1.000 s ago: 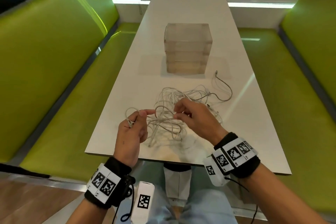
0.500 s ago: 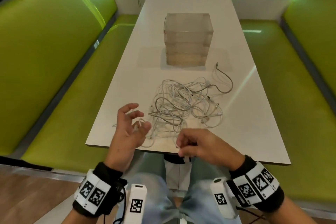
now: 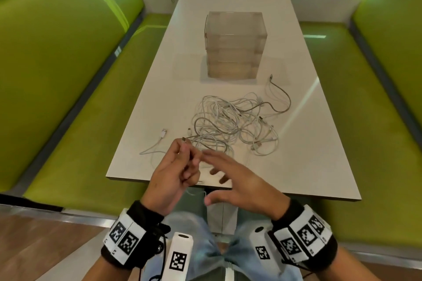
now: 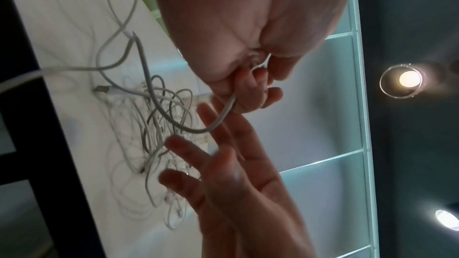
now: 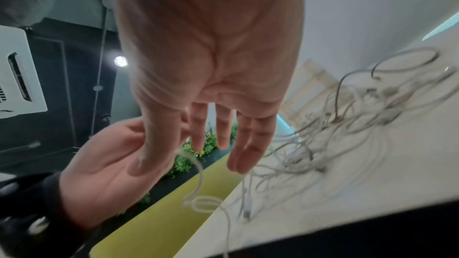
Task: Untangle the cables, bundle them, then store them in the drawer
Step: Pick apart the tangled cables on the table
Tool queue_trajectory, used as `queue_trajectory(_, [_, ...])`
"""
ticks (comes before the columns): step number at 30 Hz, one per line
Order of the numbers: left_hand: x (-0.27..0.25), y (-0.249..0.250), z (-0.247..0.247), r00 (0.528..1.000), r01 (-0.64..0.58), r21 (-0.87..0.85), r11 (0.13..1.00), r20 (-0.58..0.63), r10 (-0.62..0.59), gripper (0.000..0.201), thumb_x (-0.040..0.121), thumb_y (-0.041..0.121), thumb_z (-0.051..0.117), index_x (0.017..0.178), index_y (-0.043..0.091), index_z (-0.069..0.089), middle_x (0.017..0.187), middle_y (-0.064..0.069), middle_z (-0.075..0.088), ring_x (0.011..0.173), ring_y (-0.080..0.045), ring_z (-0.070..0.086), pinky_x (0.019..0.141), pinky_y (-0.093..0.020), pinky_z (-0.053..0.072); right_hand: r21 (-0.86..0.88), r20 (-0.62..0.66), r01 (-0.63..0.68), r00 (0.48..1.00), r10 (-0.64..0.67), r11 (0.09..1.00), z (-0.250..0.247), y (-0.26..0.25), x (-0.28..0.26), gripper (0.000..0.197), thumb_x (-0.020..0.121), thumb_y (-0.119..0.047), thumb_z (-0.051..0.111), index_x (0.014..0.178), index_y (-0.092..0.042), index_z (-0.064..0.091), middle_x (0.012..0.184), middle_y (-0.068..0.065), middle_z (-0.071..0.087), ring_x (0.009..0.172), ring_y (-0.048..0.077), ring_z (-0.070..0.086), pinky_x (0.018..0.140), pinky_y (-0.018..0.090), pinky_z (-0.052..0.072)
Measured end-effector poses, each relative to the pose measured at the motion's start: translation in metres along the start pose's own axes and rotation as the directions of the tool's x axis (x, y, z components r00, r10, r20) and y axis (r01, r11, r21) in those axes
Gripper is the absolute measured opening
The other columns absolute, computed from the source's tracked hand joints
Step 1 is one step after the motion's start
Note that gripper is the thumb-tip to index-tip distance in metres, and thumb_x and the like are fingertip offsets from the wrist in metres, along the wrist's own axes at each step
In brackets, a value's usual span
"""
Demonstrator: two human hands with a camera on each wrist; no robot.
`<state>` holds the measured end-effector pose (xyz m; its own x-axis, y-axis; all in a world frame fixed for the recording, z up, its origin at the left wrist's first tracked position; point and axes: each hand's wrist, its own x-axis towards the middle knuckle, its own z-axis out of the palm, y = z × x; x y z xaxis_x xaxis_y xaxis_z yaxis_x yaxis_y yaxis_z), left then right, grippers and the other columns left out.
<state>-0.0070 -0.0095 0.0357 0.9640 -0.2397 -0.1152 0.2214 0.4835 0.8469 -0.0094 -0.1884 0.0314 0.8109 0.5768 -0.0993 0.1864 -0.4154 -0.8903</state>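
step in hand: untangling. left hand [image 3: 175, 166] pinches one cable [image 4: 154, 93] at near table [image 3: 319, 166] edge; right hand [image 3: 237, 182] beside it, fingers spread, empty. cable pile [image 3: 235, 123] mid-table, drawer box [image 3: 235, 43] beyond, closed. next: draw pinched cable free of pile.

Motion-blurred right hand [image 3: 237, 180] fingers, drawer unit [image 3: 235, 45] contents behind cloudy walls, tangled cables' [image 3: 233, 123] individual paths.
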Motion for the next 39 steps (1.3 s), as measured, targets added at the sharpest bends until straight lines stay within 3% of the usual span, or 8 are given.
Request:
queue_trajectory(3, [0.0, 0.005, 0.003, 0.995, -0.028, -0.017, 0.999, -0.096, 0.027, 0.022, 0.093, 0.034, 0.047, 0.089, 0.013, 0.046, 0.061, 0.001, 0.046, 0.045, -0.005, 0.028, 0.042, -0.018, 0.024, -0.058, 0.154, 0.012, 0.988, -0.003, 0.998, 0.021, -0.005, 0.014, 0.02, 0.087, -0.023, 0.065, 0.102, -0.01, 0.067, 0.103, -0.003, 0.067, 0.093, 0.009, 0.06, 0.08, 0.018, 0.044])
queue_trajectory(6, [-0.001, 0.005, -0.009, 0.962, -0.065, -0.019, 0.998, -0.267, 0.058, 0.016, 0.091, 0.027, 0.042, 0.086, 0.012, 0.047, 0.057, 0.002, 0.045, 0.043, -0.006, 0.029, 0.039, -0.017, 0.024, 0.086, 0.337, -0.127, 0.937, 0.091, 0.988, 0.027, -0.006, 0.021, 0.015, 0.092, -0.017, 0.057, 0.09, -0.003, 0.063, 0.08, 0.009, 0.068, 0.071, 0.019, 0.062, 0.066, 0.022, 0.047])
queue_trajectory(14, [-0.011, -0.003, -0.045, 0.839, -0.04, 0.149, 0.988, -0.533, 0.114, 0.022, 0.102, 0.022, 0.037, 0.09, 0.011, 0.052, 0.06, 0.001, 0.056, 0.051, -0.009, 0.05, 0.048, -0.019, 0.043, -0.256, -0.032, -0.076, 0.997, 0.07, 0.964, 0.014, 0.005, 0.071, 0.03, 0.086, -0.024, 0.065, 0.114, -0.014, 0.064, 0.112, 0.004, 0.058, 0.082, 0.01, 0.052, 0.082, 0.03, 0.045])
queue_trajectory(18, [-0.012, -0.008, -0.053, 0.837, 0.118, 0.26, 0.958, -0.546, 0.045, 0.028, 0.102, 0.025, 0.037, 0.096, 0.007, 0.057, 0.055, 0.004, 0.05, 0.045, -0.006, 0.037, 0.04, -0.015, 0.03, -0.406, -0.022, -0.027, 1.0, 0.02, 0.914, 0.032, 0.003, 0.093, 0.029, 0.09, -0.026, 0.058, 0.115, -0.013, 0.064, 0.114, 0.007, 0.057, 0.102, 0.023, 0.055, 0.089, 0.036, 0.044])
queue_trajectory(22, [-0.014, -0.012, -0.062, 0.832, 0.163, 0.26, 0.952, -0.555, 0.009, 0.034, 0.101, 0.028, 0.037, 0.092, 0.003, 0.058, 0.058, 0.0, 0.058, 0.05, -0.01, 0.048, 0.044, -0.018, 0.039, -0.407, -0.026, -0.007, 1.0, -0.005, 0.913, 0.048, -0.002, 0.113, 0.042, 0.093, -0.025, 0.052, 0.134, -0.014, 0.048, 0.126, 0.011, 0.054, 0.112, 0.029, 0.054, 0.094, 0.041, 0.044])
queue_trajectory(31, [-0.011, -0.006, -0.067, 0.775, 0.182, 0.077, 0.98, -0.625, -0.095, 0.03, 0.103, 0.02, 0.035, 0.095, -0.001, 0.055, 0.082, -0.018, 0.07, 0.067, -0.022, 0.067, 0.058, -0.024, 0.056, -0.506, 0.085, -0.007, 0.995, 0.058, 0.863, 0.048, 0.012, 0.121, 0.02, 0.086, -0.033, 0.06, 0.101, -0.021, 0.062, 0.106, 0.003, 0.052, 0.091, 0.025, 0.058, 0.074, 0.033, 0.044])
queue_trajectory(36, [-0.009, -0.007, -0.068, 0.784, 0.143, 0.026, 0.989, -0.613, -0.097, 0.031, 0.103, 0.017, 0.034, 0.101, -0.002, 0.058, 0.097, -0.018, 0.07, 0.084, -0.023, 0.07, 0.073, -0.027, 0.058, -0.513, 0.1, 0.031, 0.995, 0.024, 0.858, 0.053, 0.016, 0.116, 0.048, 0.084, -0.029, 0.061, 0.129, -0.026, 0.041, 0.102, 0.007, 0.059, 0.088, 0.025, 0.058, 0.07, 0.033, 0.04])
queue_trajectory(39, [-0.01, -0.005, -0.068, 0.802, 0.122, -0.057, 0.991, -0.582, -0.132, 0.028, 0.102, 0.013, 0.036, 0.104, -0.003, 0.058, 0.091, -0.016, 0.073, 0.078, -0.02, 0.073, 0.075, -0.028, 0.059, -0.549, 0.087, 0.029, 0.996, 0.022, 0.835, 0.055, 0.016, 0.116, 0.029, 0.089, -0.03, 0.054, 0.117, -0.023, 0.05, 0.101, 0.008, 0.057, 0.092, 0.03, 0.059, 0.071, 0.033, 0.04])
